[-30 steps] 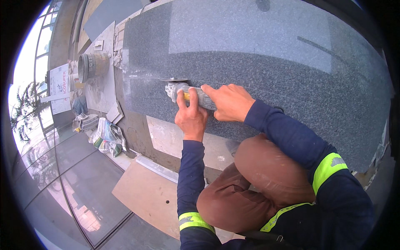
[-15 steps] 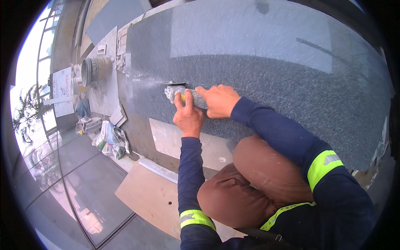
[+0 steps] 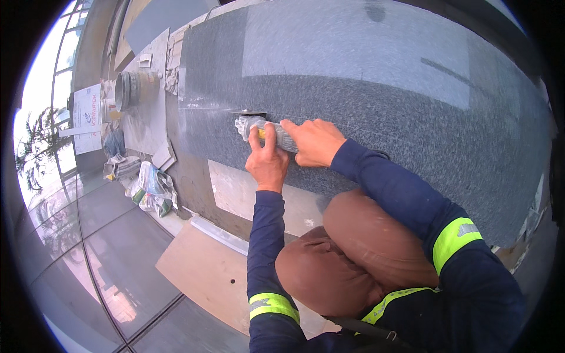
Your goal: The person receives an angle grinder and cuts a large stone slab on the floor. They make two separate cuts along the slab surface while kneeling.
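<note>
Both my hands hold a dusty grey angle grinder low over a speckled dark grey stone slab. Its thin disc stands edge-on at a pale straight line that runs along the slab. My left hand is closed round the front of the grinder body, beside a yellow patch. Farther back on the body, my right hand grips it, index finger stretched along the top. The undersides of the tool and the disc's lower edge are hidden.
Buckets and a small trowel-like piece are at the far left. Plastic bags lie nearer. A tan board and a pale slab piece lie beside my bent knees. Glossy floor tiles extend left.
The grinder and both hands have shifted slightly right along the line. The dust streak left of the disc looks fainter. The whole view has moved a little; both hands keep their grip.
</note>
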`<state>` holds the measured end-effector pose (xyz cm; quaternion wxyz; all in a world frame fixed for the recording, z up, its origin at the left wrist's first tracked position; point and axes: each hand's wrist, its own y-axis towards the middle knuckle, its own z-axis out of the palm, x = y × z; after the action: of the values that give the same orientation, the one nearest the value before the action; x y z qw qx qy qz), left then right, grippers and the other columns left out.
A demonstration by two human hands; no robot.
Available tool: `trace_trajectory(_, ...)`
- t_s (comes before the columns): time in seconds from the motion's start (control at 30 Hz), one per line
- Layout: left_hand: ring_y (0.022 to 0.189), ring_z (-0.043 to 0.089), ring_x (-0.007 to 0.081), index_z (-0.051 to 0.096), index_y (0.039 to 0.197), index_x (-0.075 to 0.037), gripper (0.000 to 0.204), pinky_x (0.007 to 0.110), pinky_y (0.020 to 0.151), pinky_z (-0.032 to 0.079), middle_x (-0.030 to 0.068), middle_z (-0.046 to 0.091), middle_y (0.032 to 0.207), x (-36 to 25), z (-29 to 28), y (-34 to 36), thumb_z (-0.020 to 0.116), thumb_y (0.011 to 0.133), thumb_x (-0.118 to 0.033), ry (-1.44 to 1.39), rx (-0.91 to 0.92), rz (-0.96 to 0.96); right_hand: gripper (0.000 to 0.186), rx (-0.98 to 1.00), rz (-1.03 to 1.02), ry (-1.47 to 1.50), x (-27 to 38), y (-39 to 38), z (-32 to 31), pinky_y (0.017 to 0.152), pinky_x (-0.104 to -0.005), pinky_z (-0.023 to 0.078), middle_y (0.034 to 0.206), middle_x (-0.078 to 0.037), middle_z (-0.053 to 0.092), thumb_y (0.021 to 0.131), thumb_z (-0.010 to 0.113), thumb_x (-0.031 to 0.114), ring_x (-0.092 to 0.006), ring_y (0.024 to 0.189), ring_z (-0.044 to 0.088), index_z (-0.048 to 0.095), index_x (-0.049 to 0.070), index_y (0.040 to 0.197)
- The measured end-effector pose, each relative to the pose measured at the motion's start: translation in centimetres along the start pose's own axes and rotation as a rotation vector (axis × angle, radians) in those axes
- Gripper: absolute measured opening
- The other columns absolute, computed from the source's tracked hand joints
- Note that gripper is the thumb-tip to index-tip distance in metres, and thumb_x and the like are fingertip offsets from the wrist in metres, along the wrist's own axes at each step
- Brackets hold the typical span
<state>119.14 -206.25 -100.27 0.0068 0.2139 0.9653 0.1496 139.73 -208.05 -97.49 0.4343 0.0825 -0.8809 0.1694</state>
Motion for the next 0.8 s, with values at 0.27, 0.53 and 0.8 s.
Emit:
trace_trajectory(0.27, 0.068, 0.075, 0.0341, 0.068, 0.136, -0.024, 0.066, 0.041, 0.057, 0.060, 0.0202, 0.064, 0.144, -1.0, -0.5, -0.1, 0.073, 0.073, -0.007, 0.007, -0.031, 0.015, 0.082, 0.016, 0.030, -0.001, 0.0, -1.1, -0.8, 0.085, -0.0562, 0.062, 0.098, -0.028, 0.078, 0.076, 0.072, 0.012, -0.0476, 0.096, 0.076, 0.052, 0.005, 0.155)
trace_trajectory(0.53, 0.066, 0.075, 0.0336, 0.068, 0.136, -0.024, 0.064, 0.041, 0.056, 0.060, 0.0208, 0.064, 0.144, -1.2, -0.4, -0.5, 0.073, 0.074, -0.008, 0.012, -0.024, 0.014, 0.084, 0.013, 0.030, 0.011, -0.3, -1.7, -1.0, 0.084, -0.0565, 0.062, 0.096, -0.029, 0.077, 0.076, 0.073, 0.013, -0.0485, 0.094, 0.076, 0.051, 0.005, 0.156)
trace_trajectory(0.8, 0.066, 0.075, 0.0321, 0.068, 0.136, -0.024, 0.064, 0.040, 0.055, 0.060, 0.0219, 0.066, 0.141, -2.0, -0.8, -0.4, 0.074, 0.075, -0.007, -0.007, -0.039, 0.036, 0.085, 0.014, 0.042, 0.021, -0.5, -2.4, -1.4, 0.082, -0.0566, 0.062, 0.092, -0.029, 0.077, 0.075, 0.073, 0.011, -0.0484, 0.092, 0.076, 0.050, 0.005, 0.157)
